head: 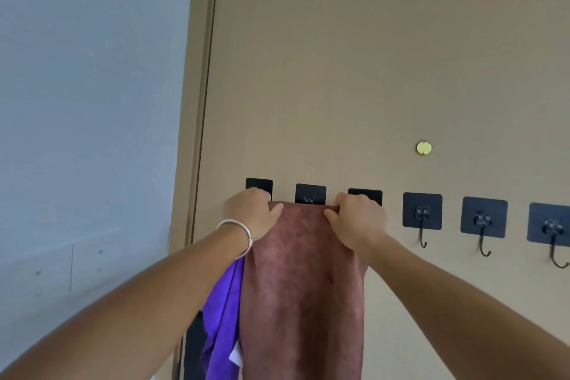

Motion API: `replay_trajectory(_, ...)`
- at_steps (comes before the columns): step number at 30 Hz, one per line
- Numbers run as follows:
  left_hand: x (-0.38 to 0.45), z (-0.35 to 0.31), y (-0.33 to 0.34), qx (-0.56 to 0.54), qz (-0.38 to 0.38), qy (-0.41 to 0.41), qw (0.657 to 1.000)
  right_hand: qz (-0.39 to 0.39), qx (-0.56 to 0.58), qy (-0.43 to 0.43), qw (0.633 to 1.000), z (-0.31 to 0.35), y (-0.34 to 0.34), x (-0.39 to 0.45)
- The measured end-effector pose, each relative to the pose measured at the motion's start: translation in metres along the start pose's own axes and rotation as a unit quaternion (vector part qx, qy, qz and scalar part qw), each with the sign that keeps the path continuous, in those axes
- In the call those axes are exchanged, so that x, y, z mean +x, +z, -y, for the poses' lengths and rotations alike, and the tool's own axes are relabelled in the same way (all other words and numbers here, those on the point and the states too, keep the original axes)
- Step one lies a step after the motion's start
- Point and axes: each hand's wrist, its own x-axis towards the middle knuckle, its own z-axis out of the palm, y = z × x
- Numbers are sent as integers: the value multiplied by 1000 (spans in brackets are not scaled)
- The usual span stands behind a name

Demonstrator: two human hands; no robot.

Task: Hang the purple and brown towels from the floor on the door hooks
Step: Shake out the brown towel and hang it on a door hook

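Note:
A brown towel (302, 287) hangs flat against the beige door (339, 71), its top edge level with a row of black adhesive hooks. My left hand (251, 213) grips the towel's top left corner over the first hook pad (259, 185). My right hand (357, 219) grips the top right corner, covering most of the third hook pad (365, 194). The second hook pad (310, 193) shows between my hands, its hook at the towel's edge. A purple towel (223, 318) hangs below my left wrist, behind the brown one; what holds it is hidden.
Three bare black hooks (422, 219) (483, 225) (552, 234) continue to the right on the door. A brass peephole cover (423, 148) sits above them. The door frame (197, 102) and a pale blue wall (92, 102) lie to the left.

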Motion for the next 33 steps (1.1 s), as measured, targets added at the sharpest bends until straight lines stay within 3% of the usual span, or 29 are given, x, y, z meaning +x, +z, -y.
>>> replay_trajectory(15,-2,-5,36,69,-13,93,993,-8,-120,-62,991,4,36,-8)
replay_trajectory(21,-23,-17,55,41,22,76,996,26,-114,-32,993,13,51,-17)
replay_trajectory(30,-45,-17,66,-151,169,25,974,52,95,48,993,15,68,-43)
replay_trajectory(33,-44,-6,57,-94,126,34,987,33,129,27,991,12,70,-56)
